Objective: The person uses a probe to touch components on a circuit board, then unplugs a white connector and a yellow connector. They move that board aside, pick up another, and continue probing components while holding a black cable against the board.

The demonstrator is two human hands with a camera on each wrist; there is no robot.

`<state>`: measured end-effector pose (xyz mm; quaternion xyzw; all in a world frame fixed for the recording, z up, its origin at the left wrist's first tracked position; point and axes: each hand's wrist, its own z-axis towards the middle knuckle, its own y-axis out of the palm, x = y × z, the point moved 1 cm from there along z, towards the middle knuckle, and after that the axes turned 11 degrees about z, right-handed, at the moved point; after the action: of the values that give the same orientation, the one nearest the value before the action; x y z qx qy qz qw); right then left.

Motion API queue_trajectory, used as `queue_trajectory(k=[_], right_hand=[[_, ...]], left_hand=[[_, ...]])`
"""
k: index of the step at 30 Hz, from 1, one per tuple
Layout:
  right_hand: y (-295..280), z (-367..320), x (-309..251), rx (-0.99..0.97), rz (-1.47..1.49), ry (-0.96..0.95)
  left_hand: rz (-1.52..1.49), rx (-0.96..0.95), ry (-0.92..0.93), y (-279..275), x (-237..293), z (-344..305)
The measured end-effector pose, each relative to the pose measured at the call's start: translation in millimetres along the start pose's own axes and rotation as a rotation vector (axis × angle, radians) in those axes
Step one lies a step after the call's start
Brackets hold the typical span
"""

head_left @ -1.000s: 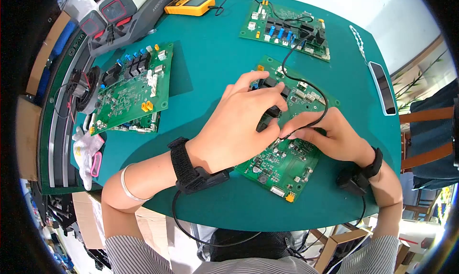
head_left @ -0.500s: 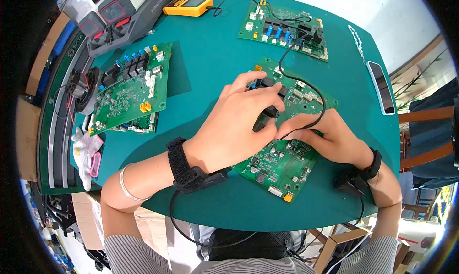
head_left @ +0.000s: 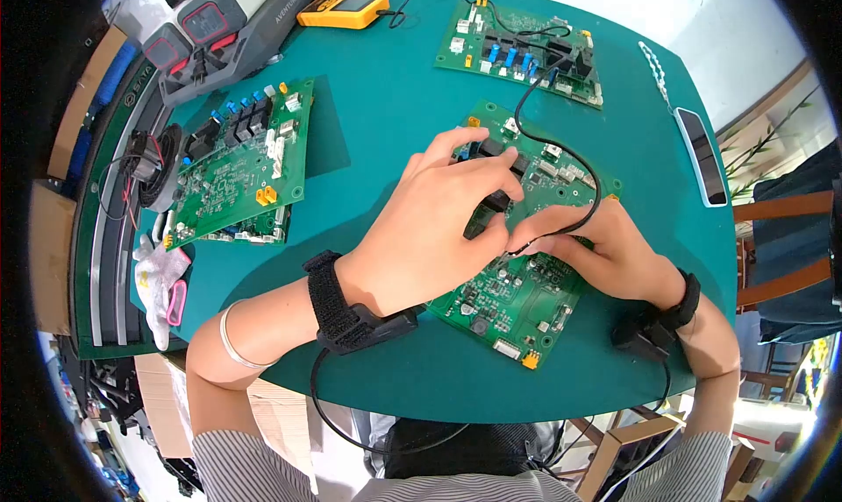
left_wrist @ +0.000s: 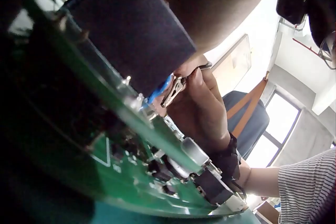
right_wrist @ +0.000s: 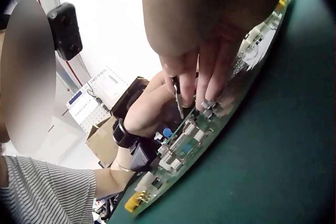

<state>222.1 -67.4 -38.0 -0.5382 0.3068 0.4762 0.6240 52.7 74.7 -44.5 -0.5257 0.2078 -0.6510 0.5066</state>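
Observation:
A green circuit board [head_left: 548, 322] lies on the table below both hands. My left hand [head_left: 425, 226] arches over its black components, with bent, spread fingers touching that area; the exact contacts are partly hidden. Between thumb and index finger, my right hand [head_left: 610, 248] pinches a small metal clip [left_wrist: 174, 91] at the end of a black cable [head_left: 583, 164]. The clip also shows in the right wrist view [right_wrist: 179, 104], pointing down at the board. A dark block [left_wrist: 136, 35] and a blue part [left_wrist: 159, 91] stand beside it in the left wrist view.
Stacked boards [head_left: 237, 169] stand at the left, near a glove [head_left: 156, 283] and a coiled black part [head_left: 153, 169]. Another board [head_left: 526, 55] lies at the back beside a yellow meter [head_left: 342, 11]. A phone [head_left: 700, 156] lies at the right edge.
The view has shifted slightly. Both hands moved a little left with the board between the first two head frames and have stayed almost still since; their holds look the same.

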Motion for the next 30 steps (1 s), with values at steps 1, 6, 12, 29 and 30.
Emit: queue_trajectory(k=[1, 6, 12, 29, 30], right_hand=[[0, 0, 0, -0.003, -0.013, 0.006], [-1, 0, -4, -0.015, -0.059, 0.013], [3, -3, -3, 0.016, -0.025, -0.076], [10, -4, -11, -0.024, -0.124, -0.145], [11, -5, -11, -0.022, -0.124, -0.144]], left_hand=[[0.000, 0.000, -0.002, 1, 0, 0], [0.004, 0.009, 0.001, 0, 0, 0], [0.019, 0.010, -0.005, 1, 0, 0], [0.123, -0.017, -0.015, -2, 3, -1], [0.122, -0.019, -0.014, -2, 3, -1]])
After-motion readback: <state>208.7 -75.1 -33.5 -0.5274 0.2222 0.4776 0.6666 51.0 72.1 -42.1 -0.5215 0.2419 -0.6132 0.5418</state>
